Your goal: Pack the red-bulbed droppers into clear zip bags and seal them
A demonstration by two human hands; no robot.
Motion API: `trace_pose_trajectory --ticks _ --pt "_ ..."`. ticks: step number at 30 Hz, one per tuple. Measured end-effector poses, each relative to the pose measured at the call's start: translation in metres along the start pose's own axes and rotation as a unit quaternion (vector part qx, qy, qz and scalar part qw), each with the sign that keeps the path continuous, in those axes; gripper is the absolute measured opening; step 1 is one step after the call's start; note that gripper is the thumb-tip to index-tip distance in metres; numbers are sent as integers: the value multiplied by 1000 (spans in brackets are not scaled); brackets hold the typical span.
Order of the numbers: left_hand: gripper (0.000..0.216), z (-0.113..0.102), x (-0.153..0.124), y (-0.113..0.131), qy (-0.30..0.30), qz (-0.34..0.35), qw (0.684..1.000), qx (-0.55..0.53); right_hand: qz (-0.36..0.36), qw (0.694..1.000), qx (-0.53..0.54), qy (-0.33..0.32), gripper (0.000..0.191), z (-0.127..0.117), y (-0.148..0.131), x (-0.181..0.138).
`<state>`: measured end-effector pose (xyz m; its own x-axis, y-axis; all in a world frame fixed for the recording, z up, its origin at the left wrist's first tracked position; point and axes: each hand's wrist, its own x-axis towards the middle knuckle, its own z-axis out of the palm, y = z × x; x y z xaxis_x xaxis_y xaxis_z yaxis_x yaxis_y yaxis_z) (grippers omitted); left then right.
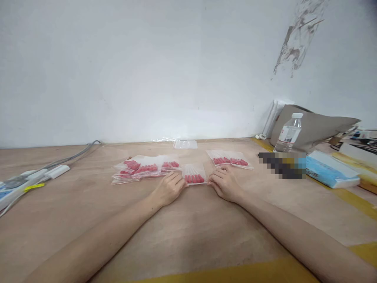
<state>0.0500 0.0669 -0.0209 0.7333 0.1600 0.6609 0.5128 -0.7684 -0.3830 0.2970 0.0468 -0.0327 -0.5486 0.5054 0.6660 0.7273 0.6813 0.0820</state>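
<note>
Bag (193,173), edges between both hands (171,188) (225,184)

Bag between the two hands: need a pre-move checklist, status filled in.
1. Red pieces inside the middle bag, in a row along its near edge: ok.
2. Left hand at the bag's near left corner: ok.
3. Right hand gripping the bag's right edge: cannot tell; fingertips are right by it.
4. Bag's opening sealed: cannot tell, too small.
5. Bags on the left lying separately: not ok, they overlap.
6. Water bottle capped: ok.
</note>
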Motion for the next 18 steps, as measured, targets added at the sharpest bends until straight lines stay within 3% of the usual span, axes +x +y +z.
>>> trace_pose_trajectory --ticks 6,10,12,15,18 --pt "23 2 -1 1 -4 6 999 -35 18 999 32 -37 12 -5 -3 1" --pt "12 0 3 5 12 50 996 -66 35 997 58 -47 35 2 -14 3" --pt "14 -1 3 7 29 43 994 -97 43 997 53 -42 32 5 -16 3" --pt "30 1 3 4 73 -91 983 -144 88 993 81 8 33 -1 -5 3" --pt "31 12 10 1 84 -219 960 -151 172 971 130 102 32 -21 24 2"
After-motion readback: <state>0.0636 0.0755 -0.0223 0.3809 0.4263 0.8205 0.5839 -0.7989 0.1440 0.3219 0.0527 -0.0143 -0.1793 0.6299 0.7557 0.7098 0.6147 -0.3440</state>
